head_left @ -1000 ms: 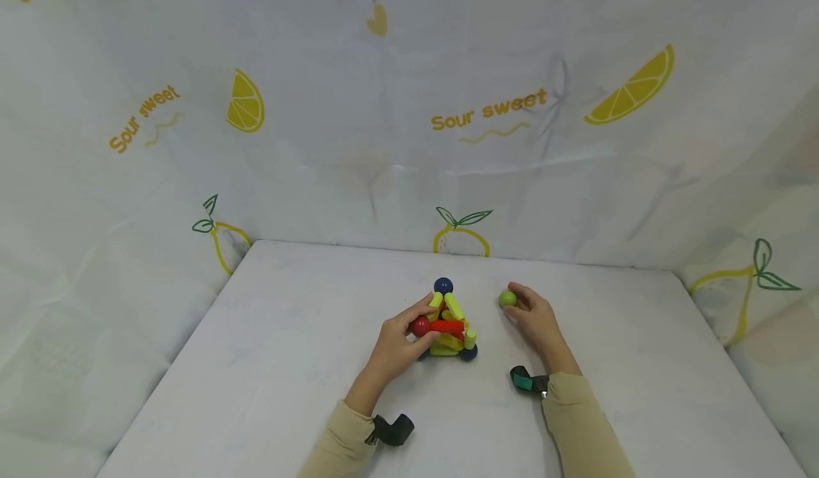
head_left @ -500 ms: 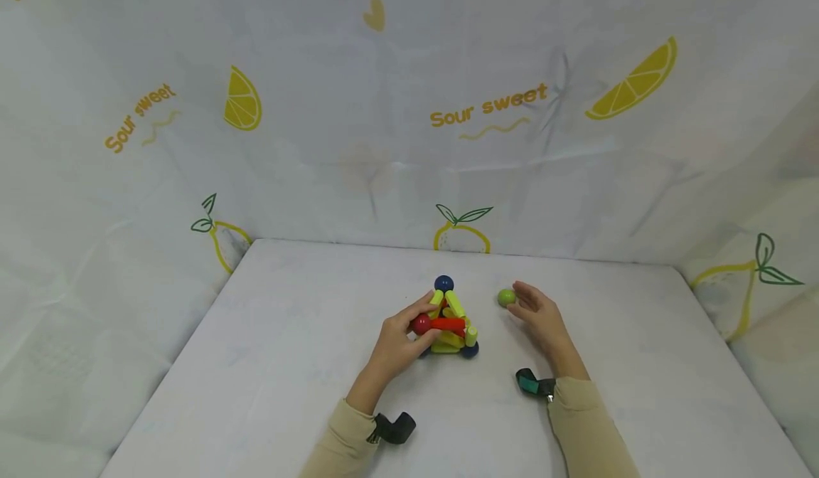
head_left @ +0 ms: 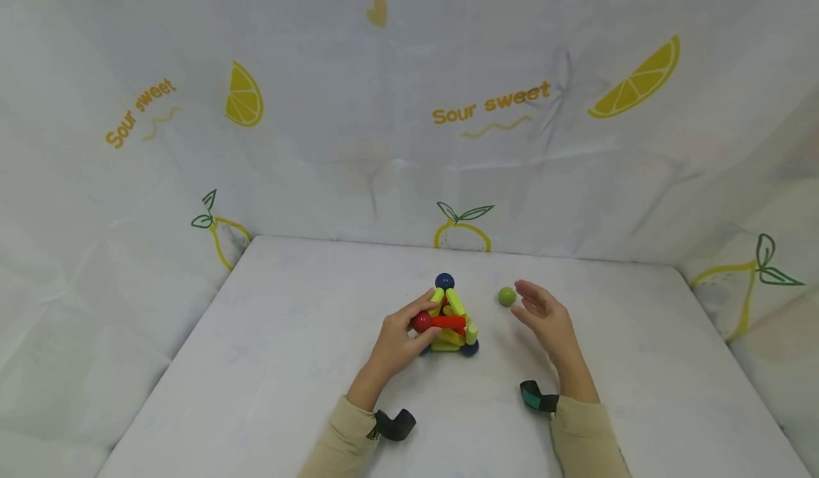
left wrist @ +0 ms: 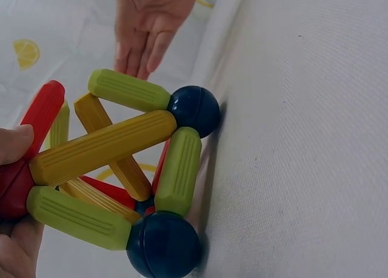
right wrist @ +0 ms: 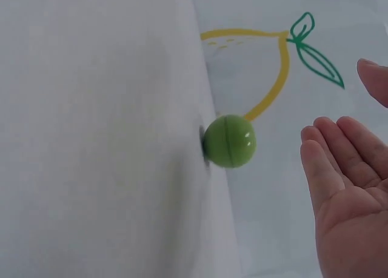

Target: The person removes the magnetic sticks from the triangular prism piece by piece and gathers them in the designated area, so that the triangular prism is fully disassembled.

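My left hand grips a red ball at the top of a structure of rods and balls on the table. Red, yellow and lime-green rods join there, and dark blue balls form the lower corners, touching the tabletop. A loose green ball rests on the table to the right of the structure. Just right of that ball, my right hand is held with relaxed fingers and nothing in it. The right wrist view shows a gap between the green ball and the fingers.
A white table carries everything. Behind it hangs a white cloth printed with lemons and lettering, also draped along both sides. Black wrist cameras sit on both wrists, close over the table.
My right hand has let go of the green ball and drawn back to the right. The ball stays where it was. My left hand keeps its hold on the red ball.
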Available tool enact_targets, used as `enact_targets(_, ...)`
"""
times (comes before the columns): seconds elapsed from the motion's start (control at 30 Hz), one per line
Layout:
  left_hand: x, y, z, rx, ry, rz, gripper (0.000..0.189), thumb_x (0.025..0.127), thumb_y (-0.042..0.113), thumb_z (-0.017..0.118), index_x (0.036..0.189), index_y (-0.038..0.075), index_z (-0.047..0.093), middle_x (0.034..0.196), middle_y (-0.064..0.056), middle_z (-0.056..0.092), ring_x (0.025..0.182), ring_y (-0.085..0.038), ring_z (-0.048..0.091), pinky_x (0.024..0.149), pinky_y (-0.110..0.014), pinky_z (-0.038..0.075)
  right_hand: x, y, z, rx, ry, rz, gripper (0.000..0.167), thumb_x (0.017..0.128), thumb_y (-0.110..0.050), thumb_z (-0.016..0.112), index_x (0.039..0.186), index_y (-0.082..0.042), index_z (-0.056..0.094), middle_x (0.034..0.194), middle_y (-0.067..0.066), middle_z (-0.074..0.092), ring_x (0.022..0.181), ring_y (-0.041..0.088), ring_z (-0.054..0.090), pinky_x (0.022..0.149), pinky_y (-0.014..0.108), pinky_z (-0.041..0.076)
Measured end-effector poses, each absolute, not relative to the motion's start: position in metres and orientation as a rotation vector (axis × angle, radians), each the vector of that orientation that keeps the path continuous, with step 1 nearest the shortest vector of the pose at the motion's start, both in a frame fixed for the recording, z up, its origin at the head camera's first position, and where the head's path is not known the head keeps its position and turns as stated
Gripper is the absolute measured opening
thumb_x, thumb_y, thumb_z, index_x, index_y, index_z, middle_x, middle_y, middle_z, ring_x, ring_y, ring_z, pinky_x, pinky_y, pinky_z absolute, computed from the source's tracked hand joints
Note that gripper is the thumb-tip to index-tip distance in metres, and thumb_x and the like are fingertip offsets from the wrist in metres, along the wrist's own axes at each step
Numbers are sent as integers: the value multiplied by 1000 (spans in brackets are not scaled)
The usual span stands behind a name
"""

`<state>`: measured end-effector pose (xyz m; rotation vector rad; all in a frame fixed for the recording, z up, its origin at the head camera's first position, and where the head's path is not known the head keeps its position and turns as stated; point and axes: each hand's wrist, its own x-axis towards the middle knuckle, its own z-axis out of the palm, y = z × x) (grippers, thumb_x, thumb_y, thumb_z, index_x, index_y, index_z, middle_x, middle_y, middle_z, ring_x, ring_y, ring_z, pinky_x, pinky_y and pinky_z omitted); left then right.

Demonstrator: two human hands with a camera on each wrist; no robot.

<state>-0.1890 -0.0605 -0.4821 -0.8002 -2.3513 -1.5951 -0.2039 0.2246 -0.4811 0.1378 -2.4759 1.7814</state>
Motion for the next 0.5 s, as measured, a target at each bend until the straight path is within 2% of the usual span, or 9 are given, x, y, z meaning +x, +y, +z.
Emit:
enact_targets(0.1, -189, -61, -481, -806, -2346, -1603, 39, 86, 15, 70, 122, 3, 60, 143, -6, 48, 129, -20, 49, 94, -28, 49, -198, 215, -472, 232, -2421, 1850, 55, 89, -15, 66, 136, 3, 44, 141, 21, 46, 132, 28, 43, 98, 6, 38)
enact_targets(0.33, -190, -62, -481, -802, -2359, -1598, 40, 86, 16, 70, 123, 3, 59, 143, -3, 48, 128, -19, 50, 94, -27, 49, -187, 195, -458, 417, -2371, 1941, 47, 88, -11, 66, 130, 4, 50, 135, 23, 50, 117, 1, 52, 97, 10, 42)
enact_targets(0.43, -190, -62, -483, -810, -2352, -1585, 41, 86, 16, 70, 123, 3, 59, 143, -4, 48, 128, -21, 50, 94, -27, 49, -182, 188, -455, 502, -2383, 1932, 41, 88, -9, 65, 125, 4, 54, 128, 24, 54, 112, 4, 56, 93, 12, 46)
enact_targets(0.5, -190, -61, -484, -815, -2348, -1570, 43, 85, 16, 70, 124, 3, 58, 143, -6, 48, 128, -22, 50, 94, -27, 49, -179, 183, -454, 559, -2393, 1934, 37, 88, -8, 65, 122, 4, 56, 124, 25, 55, 112, 13, 58, 90, 14, 49)
